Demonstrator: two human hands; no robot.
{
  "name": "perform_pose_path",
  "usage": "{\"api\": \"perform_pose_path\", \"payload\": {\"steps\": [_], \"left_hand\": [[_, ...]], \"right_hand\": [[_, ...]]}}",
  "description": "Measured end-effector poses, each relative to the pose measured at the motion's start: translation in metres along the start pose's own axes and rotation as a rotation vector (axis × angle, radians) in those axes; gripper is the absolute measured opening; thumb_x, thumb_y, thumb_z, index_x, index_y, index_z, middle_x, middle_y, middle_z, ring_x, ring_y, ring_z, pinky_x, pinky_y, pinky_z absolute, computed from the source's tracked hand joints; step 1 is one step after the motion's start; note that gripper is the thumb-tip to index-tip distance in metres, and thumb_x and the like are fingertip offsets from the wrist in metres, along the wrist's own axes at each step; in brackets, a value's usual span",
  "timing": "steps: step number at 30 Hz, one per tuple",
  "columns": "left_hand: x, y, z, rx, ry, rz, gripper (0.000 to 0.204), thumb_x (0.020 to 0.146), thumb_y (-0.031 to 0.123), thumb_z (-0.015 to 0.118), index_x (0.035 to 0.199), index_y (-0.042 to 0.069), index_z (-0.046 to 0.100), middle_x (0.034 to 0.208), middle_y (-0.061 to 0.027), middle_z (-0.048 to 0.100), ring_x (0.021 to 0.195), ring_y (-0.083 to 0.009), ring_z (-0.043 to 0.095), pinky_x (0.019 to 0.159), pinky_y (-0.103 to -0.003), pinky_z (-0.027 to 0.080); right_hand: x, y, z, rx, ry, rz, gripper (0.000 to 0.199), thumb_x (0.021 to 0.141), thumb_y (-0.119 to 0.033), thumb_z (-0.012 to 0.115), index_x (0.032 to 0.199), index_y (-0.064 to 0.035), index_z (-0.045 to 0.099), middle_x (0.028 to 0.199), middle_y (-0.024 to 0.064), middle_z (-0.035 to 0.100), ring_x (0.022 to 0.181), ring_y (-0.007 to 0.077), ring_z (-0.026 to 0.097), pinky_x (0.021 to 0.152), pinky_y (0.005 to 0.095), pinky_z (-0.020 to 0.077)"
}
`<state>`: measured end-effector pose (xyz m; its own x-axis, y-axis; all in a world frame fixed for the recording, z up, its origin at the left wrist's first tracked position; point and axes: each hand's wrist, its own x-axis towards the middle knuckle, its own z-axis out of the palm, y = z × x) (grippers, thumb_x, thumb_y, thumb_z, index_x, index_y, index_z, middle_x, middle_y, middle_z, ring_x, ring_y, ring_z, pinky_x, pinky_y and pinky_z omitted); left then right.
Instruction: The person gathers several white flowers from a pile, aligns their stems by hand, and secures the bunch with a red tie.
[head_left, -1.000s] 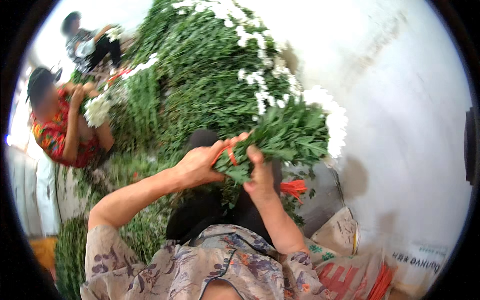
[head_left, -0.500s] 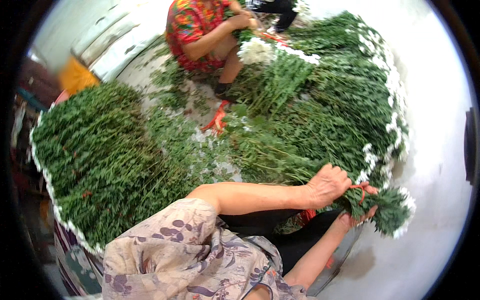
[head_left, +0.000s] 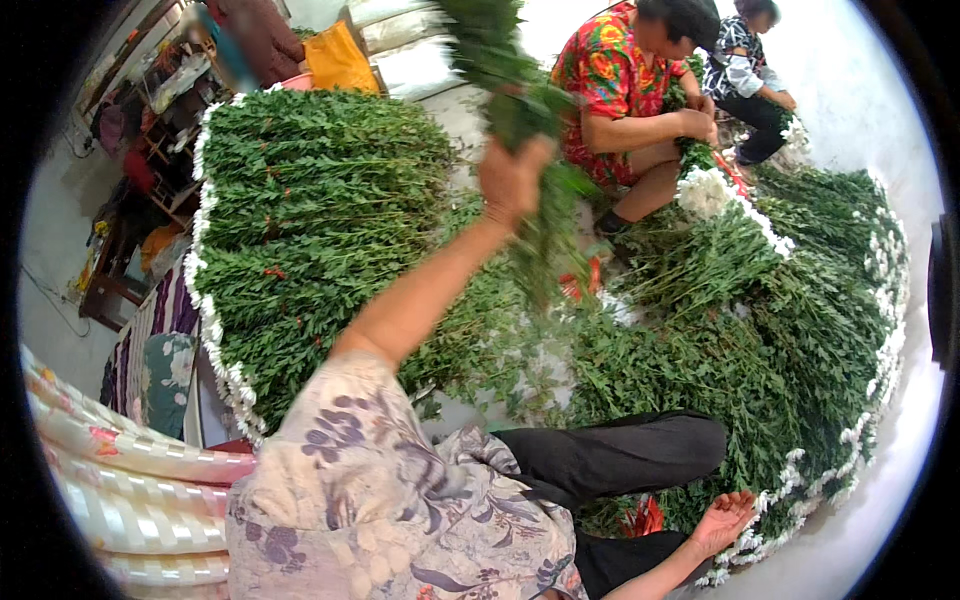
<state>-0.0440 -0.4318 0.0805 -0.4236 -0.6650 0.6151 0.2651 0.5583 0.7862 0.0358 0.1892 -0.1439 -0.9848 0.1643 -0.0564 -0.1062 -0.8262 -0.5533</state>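
My left hand [head_left: 515, 180] is raised on an outstretched arm, closed around a bunch of green-leaved flower stems [head_left: 485, 45]. Motion smears the bunch, which runs past the top edge, so its flower heads are out of view. Low on the right, my right hand [head_left: 725, 520] is empty, its fingers loosely apart. It is beside the white blooms [head_left: 785, 490] that edge the right-hand pile of cut flowers [head_left: 770, 370]. Near my knees lie some red ties [head_left: 643, 517].
Another wide pile of white-edged flowers [head_left: 320, 220] fills the left. A person in a red patterned shirt [head_left: 605, 70] handles stems ahead, with another person [head_left: 745, 75] farther back. A striped curtain [head_left: 130, 480] hangs at lower left, and cluttered shelving [head_left: 150, 160] stands behind.
The tied bunch both hands held at the right has left my right hand. My left hand has swung it up and leftward. The view has turned left, showing more of the room.
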Motion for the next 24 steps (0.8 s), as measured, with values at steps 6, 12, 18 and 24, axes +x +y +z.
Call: {"api": "perform_pose_path", "payload": {"steps": [6,12,18,24], "left_hand": [[0.095,-0.090,-0.244,0.233,0.779,-0.193,0.046,0.075,0.042,0.073,0.064,-0.001,0.060,0.063,-0.0072,0.056,0.054,-0.0200,0.047,0.056,-0.043,0.038],[0.011,-0.128,-0.356,0.164,1.155,-0.808,0.073,0.083,0.052,0.066,0.131,-0.001,0.048,0.119,-0.0157,0.056,0.088,-0.0304,0.062,0.073,-0.047,0.056],[-0.050,-0.199,-0.471,0.072,0.813,-1.422,0.076,0.084,0.061,0.060,0.139,0.012,0.040,0.113,-0.0119,0.058,0.089,-0.0305,0.060,0.075,-0.049,0.054],[-0.021,-0.226,-0.452,0.021,1.125,-0.984,0.061,0.089,0.039,0.064,0.137,0.011,0.040,0.128,-0.0149,0.043,0.075,-0.0240,0.054,0.058,-0.041,0.046]], "right_hand": [[0.007,0.021,0.012,-0.028,-0.011,0.092,0.039,0.099,-0.032,0.050,0.121,0.0004,0.053,0.113,0.0083,0.058,0.087,0.0161,0.050,0.072,0.0290,0.0419],[0.004,0.032,0.023,-0.057,-0.040,0.187,0.034,0.100,-0.029,0.048,0.116,-0.0010,0.058,0.108,0.0091,0.063,0.091,0.0180,0.056,0.071,0.0297,0.0449],[-0.011,0.021,0.004,-0.131,0.051,0.210,0.033,0.099,-0.031,0.050,0.115,-0.0028,0.059,0.108,0.0072,0.063,0.088,0.0163,0.056,0.071,0.0284,0.0440],[-0.035,0.010,0.010,-0.176,0.102,0.216,0.033,0.100,-0.032,0.049,0.112,-0.0045,0.060,0.106,0.0055,0.064,0.087,0.0157,0.056,0.070,0.0282,0.0451]]}}
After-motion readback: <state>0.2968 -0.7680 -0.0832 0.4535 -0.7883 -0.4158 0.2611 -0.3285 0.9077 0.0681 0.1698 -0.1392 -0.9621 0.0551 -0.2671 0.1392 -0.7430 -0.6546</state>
